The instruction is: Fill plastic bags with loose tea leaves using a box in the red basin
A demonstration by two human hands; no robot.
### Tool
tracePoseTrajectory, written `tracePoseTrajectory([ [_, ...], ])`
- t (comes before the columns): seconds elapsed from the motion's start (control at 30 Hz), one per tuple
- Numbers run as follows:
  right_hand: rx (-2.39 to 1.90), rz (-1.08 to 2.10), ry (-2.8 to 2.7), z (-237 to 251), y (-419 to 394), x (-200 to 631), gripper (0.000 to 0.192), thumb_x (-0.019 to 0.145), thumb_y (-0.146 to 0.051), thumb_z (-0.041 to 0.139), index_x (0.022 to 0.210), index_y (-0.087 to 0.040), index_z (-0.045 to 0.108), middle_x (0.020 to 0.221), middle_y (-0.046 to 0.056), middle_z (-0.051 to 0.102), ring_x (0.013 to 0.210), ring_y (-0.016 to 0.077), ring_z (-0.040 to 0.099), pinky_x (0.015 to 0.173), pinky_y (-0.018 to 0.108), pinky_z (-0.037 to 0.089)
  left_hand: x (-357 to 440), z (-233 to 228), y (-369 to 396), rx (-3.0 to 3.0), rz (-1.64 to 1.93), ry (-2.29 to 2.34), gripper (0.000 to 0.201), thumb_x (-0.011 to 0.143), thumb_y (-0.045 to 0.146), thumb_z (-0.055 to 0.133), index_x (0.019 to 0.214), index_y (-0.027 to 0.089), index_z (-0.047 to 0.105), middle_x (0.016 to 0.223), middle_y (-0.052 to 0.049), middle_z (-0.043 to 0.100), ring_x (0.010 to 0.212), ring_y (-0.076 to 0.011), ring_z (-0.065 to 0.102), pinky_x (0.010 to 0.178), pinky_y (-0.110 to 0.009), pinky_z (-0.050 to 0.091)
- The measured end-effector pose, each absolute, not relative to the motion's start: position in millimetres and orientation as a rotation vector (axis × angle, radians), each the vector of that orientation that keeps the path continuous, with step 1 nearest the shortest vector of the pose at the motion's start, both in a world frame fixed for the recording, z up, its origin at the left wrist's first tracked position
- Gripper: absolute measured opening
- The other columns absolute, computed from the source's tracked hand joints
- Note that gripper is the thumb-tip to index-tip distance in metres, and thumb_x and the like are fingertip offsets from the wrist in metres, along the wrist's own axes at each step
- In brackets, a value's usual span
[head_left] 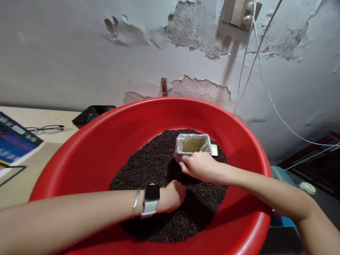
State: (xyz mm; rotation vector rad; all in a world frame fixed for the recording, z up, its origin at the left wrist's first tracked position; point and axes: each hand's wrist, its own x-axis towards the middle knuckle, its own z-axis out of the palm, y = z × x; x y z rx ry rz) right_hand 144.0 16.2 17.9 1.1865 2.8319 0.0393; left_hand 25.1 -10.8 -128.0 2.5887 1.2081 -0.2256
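Observation:
A large red tub [255, 152] holds a wide heap of dark brown, dry shreds [148, 163] that look like loose tea leaves. My right hand [200, 164] grips the near side of a small box [182, 156] lined with a clear plastic bag. The box is tilted toward me, its mouth open, and its yellowish inside shows. My left hand [175, 194], a watch on its wrist, is curled low over the heap, to the left of and nearer than the box. Its fingertips are hidden, so what they hold cannot be seen.
Just right of the box lies a small pale, flat piece [214, 149] on the heap. Left of the tub, a table [63, 113] carries glasses [50, 128], a dark printed packet [16, 138] and a black tray [92, 112]. White cables [261, 67] hang from a wall socket at right.

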Motion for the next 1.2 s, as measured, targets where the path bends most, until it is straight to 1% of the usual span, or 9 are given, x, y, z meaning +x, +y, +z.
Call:
tracePoseTrajectory([
  [0.1,1.31,0.057,2.947,37,31,153,0.039,0.094,-0.038,0.025,0.092,-0.017,0.058,0.081,0.007,0.066,0.07,0.0156,0.061,0.065,0.026,0.038,21,-120,-15,2.774,-0.48,1.099,0.018,0.058,0.004,0.063,0.074,0.012,0.068,0.078,-0.016,0.068,0.071,-0.0288,0.065,0.062,-0.035,0.047],
  [0.2,1.432,0.112,3.013,37,50,158,0.038,0.095,-0.036,0.022,0.093,-0.017,0.055,0.081,0.006,0.065,0.07,0.0143,0.059,0.062,0.023,0.032,20,-115,-17,2.857,-0.473,1.06,0.018,0.06,0.003,0.062,0.075,0.011,0.067,0.079,-0.016,0.068,0.069,-0.0266,0.065,0.058,-0.032,0.045],
  [0.3,1.581,0.172,2.952,29,64,160,0.037,0.095,-0.037,0.023,0.095,-0.018,0.054,0.081,0.006,0.065,0.071,0.0164,0.059,0.06,0.023,0.029,20,-118,-18,2.826,-0.387,1.14,0.005,0.069,0.015,0.063,0.071,0.013,0.067,0.071,-0.014,0.067,0.063,-0.0234,0.063,0.056,-0.03,0.044],
  [0.33,1.61,0.176,2.929,26,67,161,0.037,0.095,-0.038,0.023,0.097,-0.018,0.054,0.082,0.006,0.065,0.072,0.0169,0.059,0.059,0.023,0.029,20,-120,-18,2.812,-0.345,1.159,0.008,0.072,0.02,0.062,0.071,0.013,0.067,0.069,-0.014,0.066,0.061,-0.0227,0.063,0.056,-0.03,0.044],
  [0.43,1.653,0.165,2.875,23,71,162,0.038,0.095,-0.039,0.021,0.099,-0.019,0.053,0.085,0.006,0.065,0.074,0.0171,0.06,0.059,0.023,0.029,20,-121,-18,2.801,-0.329,1.169,0.016,0.076,0.026,0.059,0.072,0.013,0.068,0.068,-0.015,0.066,0.061,-0.0223,0.063,0.057,-0.03,0.044],
  [0.6,1.611,0.191,2.835,18,74,163,0.039,0.095,-0.04,0.019,0.1,-0.019,0.052,0.087,0.008,0.066,0.079,0.0198,0.061,0.061,0.024,0.032,25,-105,-20,2.829,-0.556,1.12,0.013,0.075,0.013,0.058,0.08,0.012,0.069,0.08,-0.016,0.068,0.068,-0.0238,0.064,0.06,-0.03,0.044],
  [0.73,1.631,0.233,2.791,11,80,163,0.037,0.095,-0.041,0.02,0.103,-0.02,0.049,0.09,0.008,0.066,0.082,0.0218,0.062,0.063,0.025,0.035,32,-91,-22,2.838,-0.709,1.085,0.017,0.071,0.004,0.059,0.085,0.008,0.069,0.083,-0.017,0.069,0.071,-0.0262,0.065,0.057,-0.03,0.044],
  [1.03,1.726,0.356,2.802,9,88,161,0.036,0.096,-0.04,0.019,0.106,-0.021,0.048,0.096,0.007,0.063,0.081,0.0198,0.06,0.064,0.027,0.037,37,-87,-26,2.895,-0.766,1.052,0.017,0.075,0.003,0.056,0.085,0.007,0.069,0.081,-0.015,0.069,0.071,-0.0263,0.066,0.05,-0.027,0.041],
  [1.2,1.465,0.469,3.009,6,88,160,0.028,0.093,-0.032,0.034,0.107,-0.016,0.052,0.106,0.01,0.056,0.097,0.0215,0.05,0.077,0.031,0.036,36,-86,-27,2.888,-0.775,1.046,0.017,0.075,0.004,0.057,0.086,0.007,0.07,0.079,-0.014,0.069,0.068,-0.0268,0.066,0.048,-0.029,0.041],
])
